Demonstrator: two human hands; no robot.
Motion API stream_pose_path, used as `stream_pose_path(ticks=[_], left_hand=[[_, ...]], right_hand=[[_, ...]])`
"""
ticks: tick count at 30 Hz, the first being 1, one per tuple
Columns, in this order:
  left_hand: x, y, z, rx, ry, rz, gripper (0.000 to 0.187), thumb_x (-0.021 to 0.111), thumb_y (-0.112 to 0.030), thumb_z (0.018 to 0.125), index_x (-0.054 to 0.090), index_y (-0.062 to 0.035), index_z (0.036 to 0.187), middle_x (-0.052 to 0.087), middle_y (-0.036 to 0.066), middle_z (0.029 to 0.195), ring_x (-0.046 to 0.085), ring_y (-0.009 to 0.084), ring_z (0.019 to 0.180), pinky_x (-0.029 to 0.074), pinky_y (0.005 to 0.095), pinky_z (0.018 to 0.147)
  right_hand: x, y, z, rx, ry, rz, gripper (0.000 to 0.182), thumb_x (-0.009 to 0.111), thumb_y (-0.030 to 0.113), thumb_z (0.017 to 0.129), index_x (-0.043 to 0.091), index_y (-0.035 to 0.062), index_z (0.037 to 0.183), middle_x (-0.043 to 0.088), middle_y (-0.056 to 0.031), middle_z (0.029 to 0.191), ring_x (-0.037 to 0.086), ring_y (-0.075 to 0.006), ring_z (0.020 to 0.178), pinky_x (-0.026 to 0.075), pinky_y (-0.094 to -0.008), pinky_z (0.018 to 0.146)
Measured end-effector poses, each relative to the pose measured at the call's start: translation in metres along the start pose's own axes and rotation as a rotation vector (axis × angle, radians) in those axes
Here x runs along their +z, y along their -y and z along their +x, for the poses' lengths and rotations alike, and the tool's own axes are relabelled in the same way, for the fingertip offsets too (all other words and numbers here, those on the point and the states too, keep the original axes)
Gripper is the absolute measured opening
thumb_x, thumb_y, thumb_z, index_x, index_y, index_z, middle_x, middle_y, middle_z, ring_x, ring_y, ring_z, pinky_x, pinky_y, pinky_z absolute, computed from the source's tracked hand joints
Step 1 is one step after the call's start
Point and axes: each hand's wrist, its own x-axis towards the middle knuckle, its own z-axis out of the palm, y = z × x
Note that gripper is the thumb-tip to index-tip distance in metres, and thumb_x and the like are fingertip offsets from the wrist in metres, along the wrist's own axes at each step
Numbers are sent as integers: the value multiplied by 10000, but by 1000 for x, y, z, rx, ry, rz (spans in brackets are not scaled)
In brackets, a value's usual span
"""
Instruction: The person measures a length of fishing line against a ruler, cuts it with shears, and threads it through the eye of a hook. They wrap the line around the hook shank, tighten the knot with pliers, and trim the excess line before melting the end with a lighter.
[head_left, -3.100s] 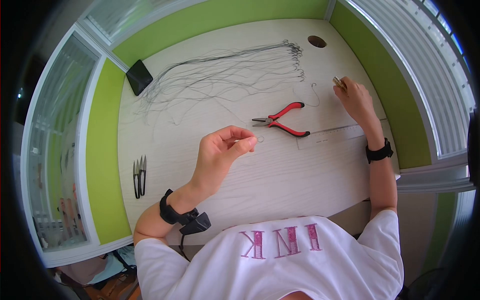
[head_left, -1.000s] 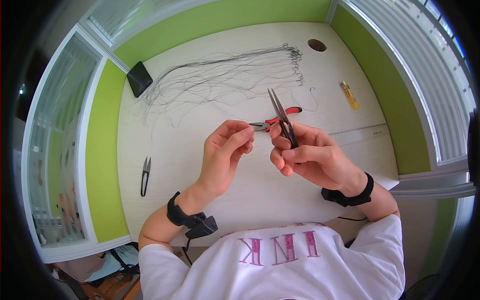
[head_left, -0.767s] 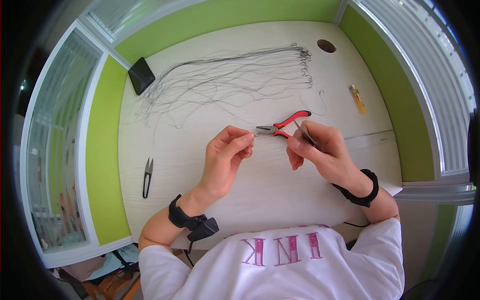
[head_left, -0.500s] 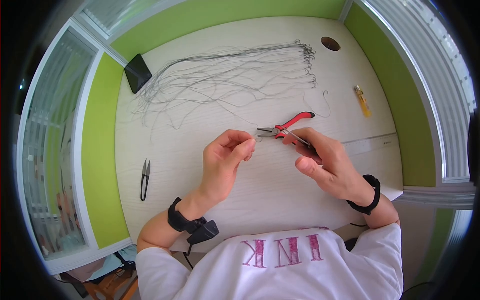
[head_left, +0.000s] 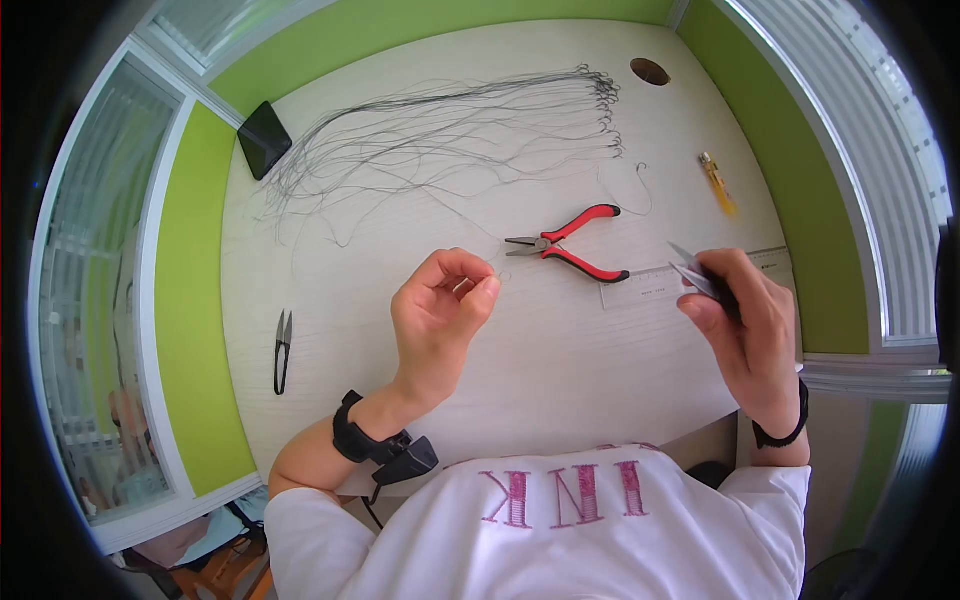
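Near the middle of the desk, my left hand (head_left: 440, 315) pinches a thin clear line, and a small loop of it (head_left: 504, 275) shows by the fingertips. My right hand (head_left: 745, 325) is wrapped round small dark snips (head_left: 705, 283), their pointed blades apart and aimed up and left. Between and above the hands lie red and black pliers (head_left: 545, 243) with open jaws, untouched. Beyond them is a large bundle of thin lines (head_left: 400, 130) with dark hooks (head_left: 605, 92) at the right end. One separate hook (head_left: 641, 168) lies just right of the bundle.
A clear ruler (head_left: 650, 288) lies left of and behind my right hand. A yellow tube-like item (head_left: 717, 184) is at the right, below a round desk hole (head_left: 650, 71). Second snips (head_left: 283, 352) lie at the left, and a black device (head_left: 264, 140) stands at the back left.
My right hand has moved right, away from the pliers and my left hand, with the snips in it. The pliers and ruler are now uncovered. The whole view has shifted slightly.
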Motion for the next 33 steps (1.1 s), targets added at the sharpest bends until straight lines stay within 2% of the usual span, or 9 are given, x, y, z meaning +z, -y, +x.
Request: stream_pose_path(ticks=[3, 6, 9, 10, 12, 18, 19, 21, 33], left_hand=[[4, -4, -3, 2, 2, 7, 38, 525, -7, 813, 506, -15, 845, 504, 35, 793, 418, 95, 675, 360, 242, 621], [6, -6, -6, 107, 30, 38, 47, 523, 4, 816, 505, -17, 854, 507, 40, 801, 425, 95, 680, 366, 240, 616], [6, -7, -6, 282, 29, 105, 59, 530, 16, 823, 507, -14, 870, 516, 47, 818, 440, 96, 698, 388, 240, 633], [7, -8, -5, 303, 29, 107, 64, 535, 19, 827, 513, -8, 880, 526, 54, 833, 458, 101, 719, 404, 242, 654], [5, -9, -5, 329, 21, 108, 68, 540, 23, 831, 519, -3, 890, 535, 61, 847, 476, 105, 739, 420, 244, 674], [5, -10, -3, 330, 48, 67, 76, 538, 31, 838, 543, 7, 910, 568, 82, 898, 523, 126, 802, 445, 256, 721], [5, -10, -3, 322, 43, 64, 75, 538, 32, 838, 545, 7, 909, 570, 84, 900, 522, 124, 801, 446, 258, 722], [5, -10, -3, 315, 36, 64, 74, 538, 32, 839, 547, 7, 908, 572, 85, 902, 522, 123, 800, 446, 260, 723], [4, -9, -3, 291, 40, 45, 77, 537, 29, 838, 540, 11, 913, 578, 96, 913, 523, 121, 797, 447, 262, 723]], right_hand=[[36, 0, -4, 241, 354, 573, 376, 455, 365, 959, 514, -2, 903, 478, -91, 652, 454, -164, 564, 389, -290, 530], [57, 7, -1, 296, 464, 753, 423, 395, 407, 973, 502, 5, 896, 475, -62, 666, 442, -126, 611, 397, -283, 560], [60, 16, 8, 325, 502, 870, 428, 406, 409, 970, 496, 6, 858, 460, -48, 648, 427, -123, 595, 390, -278, 544], [62, 16, 9, 320, 501, 867, 428, 406, 409, 970, 496, 6, 858, 460, -48, 648, 427, -123, 595, 390, -278, 544], [68, 16, 9, 291, 502, 890, 413, 349, 408, 987, 474, 43, 838, 372, 26, 613, 308, -63, 538, 283, -222, 476], [66, 16, 16, 357, 511, 928, 437, 354, 412, 986, 470, 41, 788, 308, 44, 569, 230, -59, 497, 222, -231, 438], [65, 15, 17, 356, 512, 927, 437, 354, 412, 986, 470, 41, 788, 308, 44, 569, 230, -59, 497, 222, -231, 438], [64, 14, 19, 401, 541, 921, 446, 408, 418, 970, 502, 33, 764, 406, 2, 606, 366, -80, 564, 339, -241, 503], [68, 15, 22, 422, 566, 985, 466, 415, 451, 957, 490, 42, 748, 409, 8, 619, 355, -74, 564, 339, -228, 500]])
